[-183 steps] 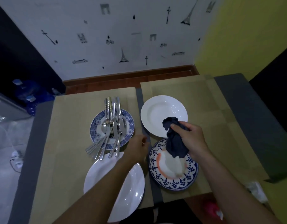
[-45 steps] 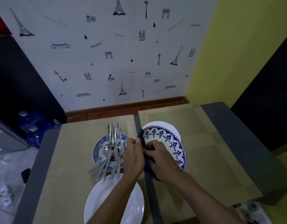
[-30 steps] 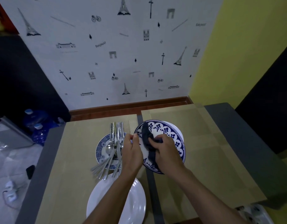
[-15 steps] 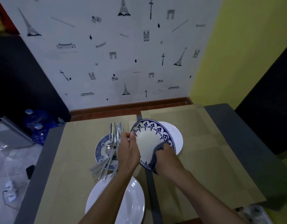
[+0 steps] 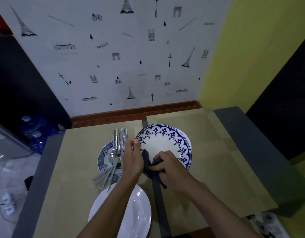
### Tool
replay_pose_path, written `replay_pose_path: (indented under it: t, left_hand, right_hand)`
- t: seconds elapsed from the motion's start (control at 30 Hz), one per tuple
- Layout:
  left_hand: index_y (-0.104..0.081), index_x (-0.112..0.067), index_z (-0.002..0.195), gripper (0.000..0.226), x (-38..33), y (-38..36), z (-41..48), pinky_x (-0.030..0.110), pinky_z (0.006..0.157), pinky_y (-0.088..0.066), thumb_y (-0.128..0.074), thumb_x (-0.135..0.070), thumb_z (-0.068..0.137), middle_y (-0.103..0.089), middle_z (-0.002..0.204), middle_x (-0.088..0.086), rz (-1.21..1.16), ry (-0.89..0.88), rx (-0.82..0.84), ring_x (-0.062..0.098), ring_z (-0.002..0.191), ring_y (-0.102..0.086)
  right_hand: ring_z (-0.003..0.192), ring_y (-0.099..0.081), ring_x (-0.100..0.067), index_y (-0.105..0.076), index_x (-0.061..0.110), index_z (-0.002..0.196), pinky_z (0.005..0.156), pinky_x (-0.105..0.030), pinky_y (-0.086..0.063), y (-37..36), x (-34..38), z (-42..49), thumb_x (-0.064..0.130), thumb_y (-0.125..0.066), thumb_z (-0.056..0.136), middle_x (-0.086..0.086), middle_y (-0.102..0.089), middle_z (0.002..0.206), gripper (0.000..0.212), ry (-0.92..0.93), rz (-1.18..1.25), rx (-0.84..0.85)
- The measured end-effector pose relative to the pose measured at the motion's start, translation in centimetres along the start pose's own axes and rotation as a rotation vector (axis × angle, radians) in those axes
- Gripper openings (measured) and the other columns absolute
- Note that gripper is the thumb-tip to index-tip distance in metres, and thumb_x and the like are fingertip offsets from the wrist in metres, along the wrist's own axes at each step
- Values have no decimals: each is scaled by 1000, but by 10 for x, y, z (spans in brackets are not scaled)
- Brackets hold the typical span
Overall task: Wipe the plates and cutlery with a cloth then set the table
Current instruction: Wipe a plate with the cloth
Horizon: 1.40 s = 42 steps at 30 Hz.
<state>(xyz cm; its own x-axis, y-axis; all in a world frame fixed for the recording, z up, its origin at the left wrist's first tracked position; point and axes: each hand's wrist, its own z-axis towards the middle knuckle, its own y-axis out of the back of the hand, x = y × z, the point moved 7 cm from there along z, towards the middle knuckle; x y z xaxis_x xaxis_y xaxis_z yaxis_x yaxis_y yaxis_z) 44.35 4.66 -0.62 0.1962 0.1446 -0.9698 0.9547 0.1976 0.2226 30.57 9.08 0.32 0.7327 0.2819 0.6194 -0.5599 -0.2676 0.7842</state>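
Observation:
My left hand (image 5: 132,158) grips the left rim of a white plate with a dark blue flower border (image 5: 165,143), held tilted above the table. My right hand (image 5: 167,166) holds a dark blue cloth (image 5: 150,167) against the plate's lower face. Behind the raised plate, the edge of a plain white plate (image 5: 187,138) shows on the right placemat. A blue patterned plate (image 5: 104,156) on the left placemat carries several pieces of steel cutlery (image 5: 114,155). A plain white plate (image 5: 136,215) lies near me, partly under my left forearm.
Two tan placemats (image 5: 220,165) cover the grey table (image 5: 261,152). The wall stands just past the far edge. Blue water bottles (image 5: 34,133) stand on the floor at left. White cables and a plug (image 5: 8,203) lie on the floor lower left.
The head view tilted up from the table. The flower-border plate was lifted off the right placemat and turned in my hands. The cloth moved from the plate's lower right edge toward its lower left.

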Motion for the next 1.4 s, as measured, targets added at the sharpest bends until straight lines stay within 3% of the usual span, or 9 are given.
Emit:
replay_pose_path:
  t: [0.23,0.37,0.47,0.57,0.73,0.87,1.1,1.23,1.4]
  left_hand:
    - [-48,-26,95,27,25,-10,-3,46,75,-56,-32,-45,106,-62,94,11,66,41,86,27,86,-64]
    - [-47,-17,103,29,47,-29,-12,39,72,-54,-32,-41,107,-60,93,10,85,99,212,22,85,-62]
    - [-47,-19,98,24,66,-45,-26,31,73,-50,-35,-38,107,-58,90,4,95,139,313,17,85,-59]
    - [-49,-19,94,23,91,-58,-40,23,70,-47,-38,-34,107,-59,88,2,123,177,367,15,85,-58]
    - [-50,-11,110,32,136,-77,-57,45,95,-53,-36,-40,106,-63,105,12,204,300,458,25,102,-62]
    - [-46,-9,112,29,148,-87,-63,42,91,-53,-35,-35,107,-59,104,10,243,309,484,22,100,-60]
    - [-46,-12,107,16,161,-89,-54,25,72,-43,-36,-24,107,-53,91,-2,483,190,495,13,87,-55]
    - [-51,-8,113,14,174,-92,-45,25,78,-47,-51,-11,99,-62,106,8,708,107,566,16,89,-55]
    - [-58,-3,116,21,180,-98,-36,24,82,-46,-53,-12,98,-62,114,13,823,96,623,24,102,-61]
  right_hand:
    - [97,-62,-18,-84,23,92,67,-11,-36,30,-63,-28,-1,-53,87,2,-68,103,40,-385,-132,-169]
    - [85,-59,-14,-80,27,82,67,-22,-43,47,-83,-38,-4,-49,87,5,-69,95,44,-542,81,-339]
    - [82,-62,-18,-70,39,72,72,-33,-51,52,-90,-45,-5,-48,88,2,-70,95,51,-547,162,-383]
    - [82,-64,-14,-72,38,72,72,-31,-51,50,-99,-54,-5,-50,86,4,-71,93,50,-570,228,-418]
    - [71,-60,-5,-67,44,69,61,-21,-44,42,-110,-68,-4,-49,90,20,-64,82,55,-613,278,-393]
    - [75,-58,2,-74,36,77,59,-12,-37,31,-121,-78,-2,-51,92,22,-61,80,48,-646,271,-349]
    - [75,-59,-3,-80,27,85,61,-18,-45,20,-134,-80,-1,-49,95,17,-62,82,43,-693,274,-288]
    - [72,-61,-7,-75,34,78,64,-24,-48,18,-133,-76,-1,-49,95,13,-64,77,47,-684,319,-277]
    - [72,-59,-3,-81,27,87,60,-15,-44,16,-135,-69,-2,-49,94,15,-62,77,44,-665,314,-261]
